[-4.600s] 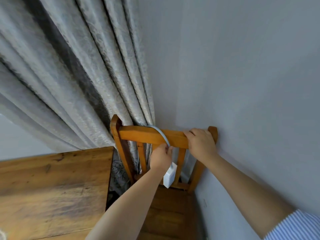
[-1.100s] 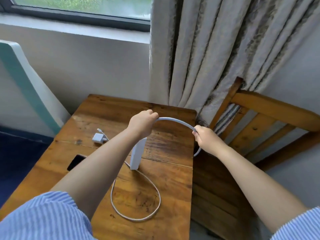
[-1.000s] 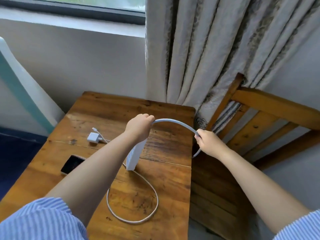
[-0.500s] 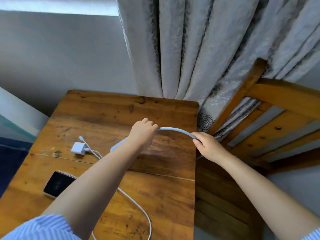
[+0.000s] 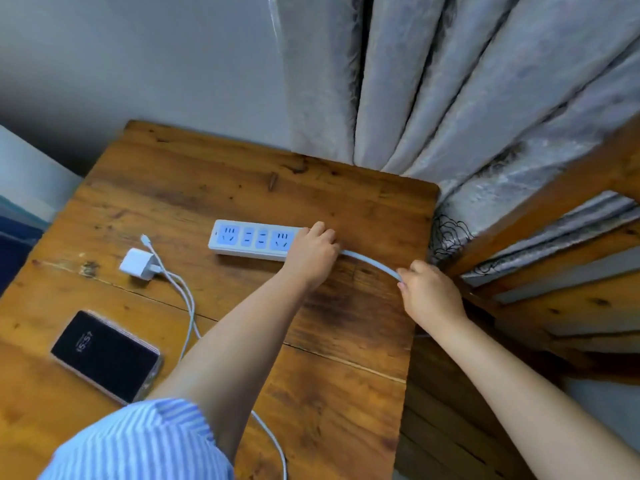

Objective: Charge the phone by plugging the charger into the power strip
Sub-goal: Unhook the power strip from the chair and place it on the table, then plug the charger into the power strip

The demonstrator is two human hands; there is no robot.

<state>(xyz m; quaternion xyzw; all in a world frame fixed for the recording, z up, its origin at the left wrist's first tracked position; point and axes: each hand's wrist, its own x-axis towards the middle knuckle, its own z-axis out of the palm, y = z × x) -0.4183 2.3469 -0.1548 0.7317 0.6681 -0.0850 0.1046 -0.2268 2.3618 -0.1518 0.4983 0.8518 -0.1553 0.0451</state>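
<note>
A white power strip [image 5: 250,239] with blue sockets lies flat on the wooden table [image 5: 349,209]. My left hand [image 5: 313,249] rests on its right end, gripping it. Its thick white cord [image 5: 372,263] runs right to my right hand [image 5: 427,292], which is closed around it at the table's right edge. A white charger [image 5: 136,264] lies unplugged to the left of the strip, its thin cable [image 5: 188,306] trailing toward me. The phone [image 5: 105,355] lies face up at the front left, screen lit.
Grey curtains [image 5: 433,81] hang behind the table's far right corner. A wooden chair [image 5: 554,299] stands right of the table against the wall. A pale wall [image 5: 138,53] runs behind the table.
The power strip hung upright from my left hand over the table; it now lies flat on the table. My right hand followed the cord down toward the table edge.
</note>
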